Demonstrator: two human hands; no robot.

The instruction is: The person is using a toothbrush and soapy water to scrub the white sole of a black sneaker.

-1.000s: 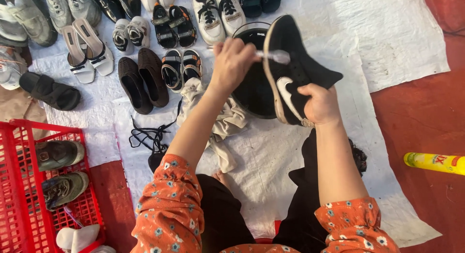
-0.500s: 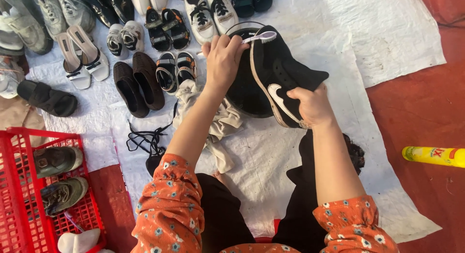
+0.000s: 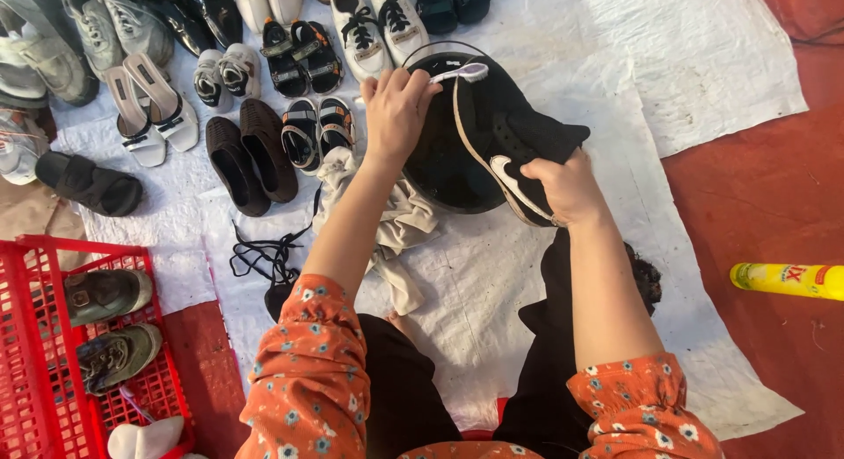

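here, on the floor, a white sheet [image 3: 563,274] is spread over the red ground, and many shoes lie in rows at the far side: black sandals [image 3: 299,54], white sneakers [image 3: 374,24], brown slip-ons [image 3: 251,151], white heeled sandals [image 3: 149,107] and grey sneakers [image 3: 105,28]. at the near left a red plastic crate [image 3: 35,371] holds some worn shoes. a beige cloth [image 3: 400,222] lies crumpled just beside a black basin [image 3: 440,164], and black laces [image 3: 264,257] lie loose near the person's knee. a yellow spray can [image 3: 782,279] lies on its side at the right, well apart from the rest. the left forearm passes over the cloth and hides a part of it.

the black sneaker [image 3: 519,147] has a white curved mark on its side and a pale edge at the sole. it is held tilted over the basin, the sole turned to the left, and it covers the right part of the basin.

the right hand [image 3: 567,191] has its fingers clamped on the near end of the sneaker. the left hand [image 3: 396,112] is closed, its fingers wrapped around the handle of a small brush [image 3: 462,72] with a pale head, which lies at the far rim of the sneaker. both arms are stretched forward, in orange flowered sleeves.
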